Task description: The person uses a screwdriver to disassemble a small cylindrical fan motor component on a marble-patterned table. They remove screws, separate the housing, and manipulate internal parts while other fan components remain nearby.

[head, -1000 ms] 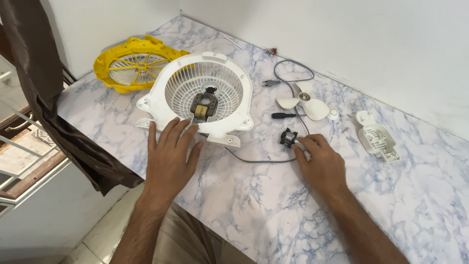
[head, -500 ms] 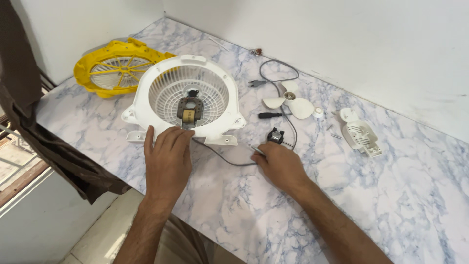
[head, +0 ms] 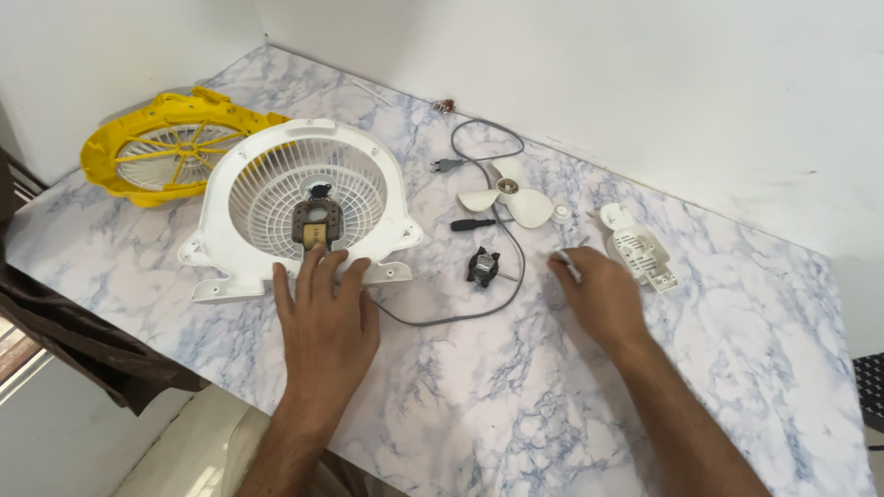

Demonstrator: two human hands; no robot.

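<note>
Our right hand [head: 600,296] moved right, off black motor part [head: 482,267], now pinching small screw [head: 569,265] near white cover piece [head: 640,248]. Left hand [head: 324,317] stays flat, open, on white fan housing [head: 299,202] on worktop [head: 516,405].

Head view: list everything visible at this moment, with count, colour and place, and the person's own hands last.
white fan housing: 1, white grille with a motor at its centre, left of middle on the counter
yellow fan grille: 1, yellow, far left by the wall
fan blade: 1, white, three-bladed, behind centre
power cord: 1, grey, with plug, looping from the back toward the housing
screwdriver: 1, black handle, beside the blade
small black part: 1, black, centre
white plastic cover: 1, white, right of centre
marble counter: 1, white with blue veins
left hand: resting on the housing's lower edge
right hand: fingers pinching a small thin metal piece
</note>
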